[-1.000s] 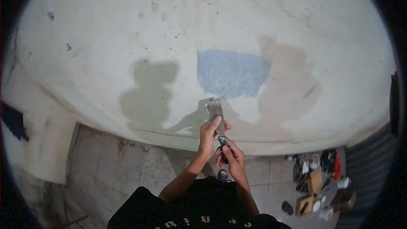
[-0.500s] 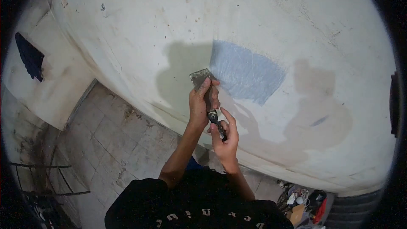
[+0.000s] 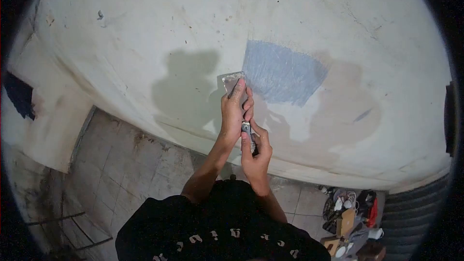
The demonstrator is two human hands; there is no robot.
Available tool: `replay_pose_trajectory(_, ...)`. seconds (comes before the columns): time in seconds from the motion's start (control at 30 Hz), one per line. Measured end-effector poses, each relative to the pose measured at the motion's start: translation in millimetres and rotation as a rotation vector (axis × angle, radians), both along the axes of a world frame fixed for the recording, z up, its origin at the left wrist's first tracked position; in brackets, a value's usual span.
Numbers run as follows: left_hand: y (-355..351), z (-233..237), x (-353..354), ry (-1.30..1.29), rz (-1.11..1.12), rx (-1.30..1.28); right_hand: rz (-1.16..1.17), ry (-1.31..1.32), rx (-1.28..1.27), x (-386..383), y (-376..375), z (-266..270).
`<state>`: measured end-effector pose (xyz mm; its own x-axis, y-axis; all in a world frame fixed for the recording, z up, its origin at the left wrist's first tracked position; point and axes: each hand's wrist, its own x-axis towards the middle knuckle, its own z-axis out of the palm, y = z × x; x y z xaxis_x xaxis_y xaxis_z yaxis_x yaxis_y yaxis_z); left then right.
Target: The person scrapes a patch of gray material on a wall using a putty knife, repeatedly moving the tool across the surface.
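A putty knife with a wide, smeared metal blade is held between both of my hands, before a whitish wall. Its blade points up and away from me. My left hand is closed around the blade, thumb lying along its face, fingers wrapping the other side. Lower down, my right hand grips the dark handle, much of which is hidden by the fingers. Just right of the blade, a blue-grey scratched patch shows on the wall.
Shadows of my head and arms fall on the wall. Tiled floor runs along its base. At lower right lies a pile of mixed items beside dark ribbed material. A metal rack stands at lower left; a dark patch marks the left wall.
The view has shifted a little. The putty knife has turned so its blade face shows more, and both hands have moved slightly right in the picture, keeping their grip.
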<state>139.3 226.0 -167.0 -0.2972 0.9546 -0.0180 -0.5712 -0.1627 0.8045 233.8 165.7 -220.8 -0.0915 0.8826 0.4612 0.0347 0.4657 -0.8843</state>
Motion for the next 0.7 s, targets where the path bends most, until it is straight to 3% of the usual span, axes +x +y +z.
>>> replay_pose_trajectory(0.5, 1, 2, -33, 0.086, -0.215, 0.001, -0.190, 0.055, -0.043, -52, -19, -6)
replay_pose_trajectory(0.6, 2, 2, -35, 0.078, -0.246, 0.001, -0.255, 0.123, 0.103, -61, -17, -3)
replay_pose_trajectory(0.7, 0, 6, -36, 0.115, -0.238, 0.012, -0.228, 0.210, -0.011, -64, -20, -2)
